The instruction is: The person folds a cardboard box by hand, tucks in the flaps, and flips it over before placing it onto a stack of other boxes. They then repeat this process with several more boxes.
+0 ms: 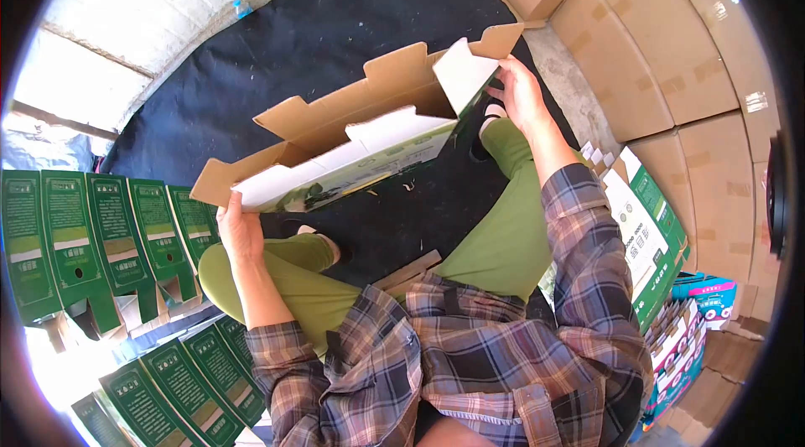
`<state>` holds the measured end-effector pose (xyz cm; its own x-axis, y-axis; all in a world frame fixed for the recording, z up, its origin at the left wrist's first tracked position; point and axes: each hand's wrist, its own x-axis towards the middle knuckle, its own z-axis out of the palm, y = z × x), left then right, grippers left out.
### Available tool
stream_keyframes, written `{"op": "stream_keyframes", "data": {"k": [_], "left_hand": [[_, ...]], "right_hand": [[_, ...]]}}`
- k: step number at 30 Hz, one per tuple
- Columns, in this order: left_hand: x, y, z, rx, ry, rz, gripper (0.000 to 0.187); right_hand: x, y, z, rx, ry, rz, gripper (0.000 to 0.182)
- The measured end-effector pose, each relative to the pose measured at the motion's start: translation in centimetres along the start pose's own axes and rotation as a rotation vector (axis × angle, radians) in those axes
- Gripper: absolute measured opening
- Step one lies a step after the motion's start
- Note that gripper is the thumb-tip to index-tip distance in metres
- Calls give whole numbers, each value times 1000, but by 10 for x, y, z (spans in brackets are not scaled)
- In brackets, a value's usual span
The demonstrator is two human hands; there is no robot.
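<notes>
Between my two hands is a cardboard box [363,163], printed white and green outside and plain brown inside. Its top flaps stand up, and the long opening faces me. My left hand [241,233] grips the near left corner, thumb up by the flap's edge. At the far right end, my right hand [521,95] has its fingers closed on the side by a white end flap [466,76]. The box is tilted above my knees, over a black sheet [327,36]. Its bottom is hidden from me.
Green printed boxes [117,237] stand in rows on my left. To the right, flattened white and green cartons [641,229] lean near teal and pink boxes [683,346]. Stacked brown cartons [646,36] form a wall at the right. A pale wall [126,11] rises at the far left.
</notes>
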<state>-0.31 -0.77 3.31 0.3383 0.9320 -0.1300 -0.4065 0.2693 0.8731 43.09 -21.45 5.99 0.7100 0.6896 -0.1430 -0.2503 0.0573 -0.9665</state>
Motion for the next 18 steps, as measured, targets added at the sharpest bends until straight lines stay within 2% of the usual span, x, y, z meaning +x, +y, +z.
{"op": "stream_keyframes", "data": {"k": [3,4,5,6,7,8,9,11,12,13,18], "left_hand": [[-5,-11,9,84,32,9,31],[-4,-18,8,165,54,-64,39],[-11,-21,19,348,41,-44,42],[-18,-26,32,531,27,-25,46],[-23,-33,43,459,88,-75,52],[-19,-42,40,530,86,-107,51],[-15,-47,36,539,58,-86,51],[-9,-50,35,538,30,-63,50],[-9,-50,34,534,56,-67,49],[-8,-50,34,529,81,-72,47],[-2,-52,37,471,82,-42,45]], "right_hand": [[4,10,11,-11,-54,17,41],[6,17,15,-7,-93,22,42],[5,18,25,-26,-229,-71,45],[0,18,33,-96,-232,-15,57],[-10,9,39,-179,-201,-11,67],[-15,9,43,-258,-168,5,77],[-13,16,43,-334,-41,-89,73],[-23,-2,42,-273,-109,-134,80],[-29,-8,42,-202,-177,-180,87],[-32,-10,37,-211,-139,-157,101],[-56,-11,14,-350,-201,-218,117]]}}
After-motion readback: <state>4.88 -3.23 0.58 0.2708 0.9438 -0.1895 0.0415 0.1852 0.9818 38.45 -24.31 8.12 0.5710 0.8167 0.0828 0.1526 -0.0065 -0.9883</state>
